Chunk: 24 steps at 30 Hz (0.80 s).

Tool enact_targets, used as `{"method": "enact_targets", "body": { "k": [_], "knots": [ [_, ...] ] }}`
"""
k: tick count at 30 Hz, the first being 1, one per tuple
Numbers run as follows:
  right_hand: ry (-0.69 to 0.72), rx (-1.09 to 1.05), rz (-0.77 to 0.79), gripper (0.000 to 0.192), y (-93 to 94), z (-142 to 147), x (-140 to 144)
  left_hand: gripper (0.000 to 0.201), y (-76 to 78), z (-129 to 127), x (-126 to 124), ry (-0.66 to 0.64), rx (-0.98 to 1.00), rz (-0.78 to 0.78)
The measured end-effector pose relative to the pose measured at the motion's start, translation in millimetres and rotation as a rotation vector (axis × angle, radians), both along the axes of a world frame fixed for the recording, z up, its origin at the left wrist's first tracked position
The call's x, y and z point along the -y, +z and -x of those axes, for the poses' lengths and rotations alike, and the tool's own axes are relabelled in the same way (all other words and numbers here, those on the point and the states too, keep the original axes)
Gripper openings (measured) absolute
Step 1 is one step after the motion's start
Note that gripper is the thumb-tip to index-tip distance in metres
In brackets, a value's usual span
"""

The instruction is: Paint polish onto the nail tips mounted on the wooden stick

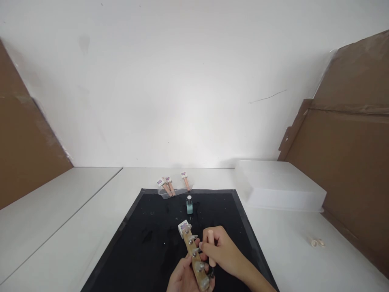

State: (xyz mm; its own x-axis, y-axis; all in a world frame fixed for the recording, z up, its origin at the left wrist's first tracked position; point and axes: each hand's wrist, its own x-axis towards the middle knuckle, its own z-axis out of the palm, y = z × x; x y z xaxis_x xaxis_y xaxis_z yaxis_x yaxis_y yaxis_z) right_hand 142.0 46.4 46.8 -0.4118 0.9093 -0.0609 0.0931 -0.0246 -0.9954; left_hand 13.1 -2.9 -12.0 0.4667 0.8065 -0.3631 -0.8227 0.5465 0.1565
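Strip (196,261) lies over the black mat (130,251), its long axis slanting from near right to far left, clear tips (193,238) along it. Our left hand (185,279) grips it. Our right hand (223,249), just to its right, has fingers closed around a peach handle (211,259); whether its near end touches the strip we cannot tell. Beyond the block (183,228) at the strip's far end stands the bottle (189,207).

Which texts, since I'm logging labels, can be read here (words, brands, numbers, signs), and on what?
None is legible.
White block on the wooden strip: print too small and blurred.
Three white blocks at the clear tray: likewise.
Teal bottle: no lettering visible.
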Motion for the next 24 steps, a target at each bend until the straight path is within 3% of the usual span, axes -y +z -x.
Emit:
{"method": "enact_targets", "body": {
  "k": [12,24],
  "knots": [
    [-0.071,-0.007,-0.037,0.027,3.6,-1.1,-2.1,0.009,-6.3,2.9,0.1,0.009,-0.015,-0.013],
    [0.115,-0.088,-0.073,0.021,-1.2,-1.7,4.4,0.014,-2.8,0.4,0.7,0.031,-0.053,-0.027]
  ]
}}
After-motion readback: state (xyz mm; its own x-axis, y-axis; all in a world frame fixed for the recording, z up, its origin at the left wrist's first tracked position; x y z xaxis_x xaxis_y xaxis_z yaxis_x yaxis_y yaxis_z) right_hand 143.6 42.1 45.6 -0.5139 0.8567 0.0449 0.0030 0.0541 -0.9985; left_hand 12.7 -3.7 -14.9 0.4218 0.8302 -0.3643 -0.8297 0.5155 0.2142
